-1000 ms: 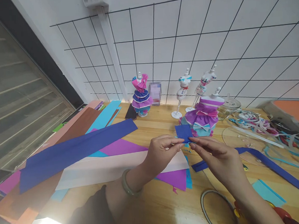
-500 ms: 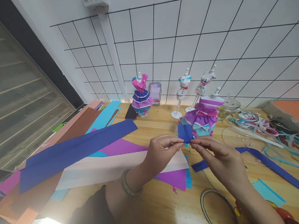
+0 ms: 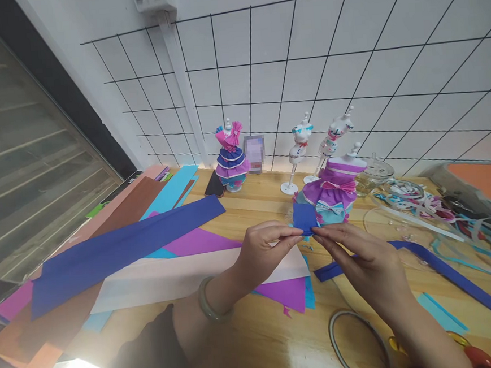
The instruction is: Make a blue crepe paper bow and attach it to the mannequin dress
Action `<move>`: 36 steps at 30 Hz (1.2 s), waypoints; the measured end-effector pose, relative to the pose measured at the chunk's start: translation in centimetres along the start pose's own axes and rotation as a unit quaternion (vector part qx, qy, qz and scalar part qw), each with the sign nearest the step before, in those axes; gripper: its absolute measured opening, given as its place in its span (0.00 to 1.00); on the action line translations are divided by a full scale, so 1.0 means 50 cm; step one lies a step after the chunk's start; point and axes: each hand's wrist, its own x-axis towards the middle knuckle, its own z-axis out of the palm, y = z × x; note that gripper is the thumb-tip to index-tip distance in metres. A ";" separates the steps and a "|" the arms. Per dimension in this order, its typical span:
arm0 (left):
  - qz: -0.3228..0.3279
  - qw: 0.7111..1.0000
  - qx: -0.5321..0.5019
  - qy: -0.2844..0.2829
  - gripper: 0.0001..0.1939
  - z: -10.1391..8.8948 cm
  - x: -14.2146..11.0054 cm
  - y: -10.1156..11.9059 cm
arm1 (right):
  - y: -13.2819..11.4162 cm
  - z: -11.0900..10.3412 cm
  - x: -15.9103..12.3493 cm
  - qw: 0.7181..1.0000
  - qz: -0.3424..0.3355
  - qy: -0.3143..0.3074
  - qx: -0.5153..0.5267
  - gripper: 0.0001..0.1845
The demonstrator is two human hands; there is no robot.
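A small square piece of blue crepe paper (image 3: 305,218) is pinched at its lower edge between both hands. My left hand (image 3: 265,247), with a pale bangle (image 3: 207,300) on its wrist, is closed on the lower left corner. Thumb and fingers of my right hand (image 3: 364,259) grip the lower right corner. Just behind the piece stands a mini dress form in a purple, pink and light-blue ruffled dress (image 3: 334,185). Under and beside my right hand lies a long blue strip (image 3: 443,273).
Coloured sheets, including a long blue one (image 3: 127,250) and a pale pink one (image 3: 163,281), cover the left side. At the back are another dressed form (image 3: 230,159), two white forms (image 3: 300,151), and a phone (image 3: 215,184). Ribbons (image 3: 425,198) and a metal ring (image 3: 334,336) lie right.
The blue piece looks smoother and flatter than before, still pinched in both hands. My right forearm has shifted slightly; the view has moved a little.
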 end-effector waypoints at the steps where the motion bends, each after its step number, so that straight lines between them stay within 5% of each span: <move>1: 0.001 1.000 0.001 0.000 0.07 0.000 0.000 0.000 | 0.003 0.000 -0.001 1.000 -0.008 -0.002 -0.012 0.11; 17: 0.025 0.994 0.110 0.004 0.07 -0.001 0.000 -0.008 | -0.002 0.004 0.000 1.000 0.017 -0.009 -0.008 0.07; 25: 0.025 0.986 0.164 -0.033 0.09 -0.002 -0.004 -0.008 | -0.002 0.010 -0.003 0.985 0.159 -0.019 0.068 0.09; 30: -0.075 0.997 0.003 -0.010 0.09 0.006 -0.005 -0.011 | -0.003 0.012 -0.001 0.965 0.235 -0.008 0.118 0.09; 36: -0.145 0.972 -0.182 -0.037 0.12 0.007 0.000 -0.012 | -0.004 0.010 0.000 0.966 0.231 -0.014 0.115 0.10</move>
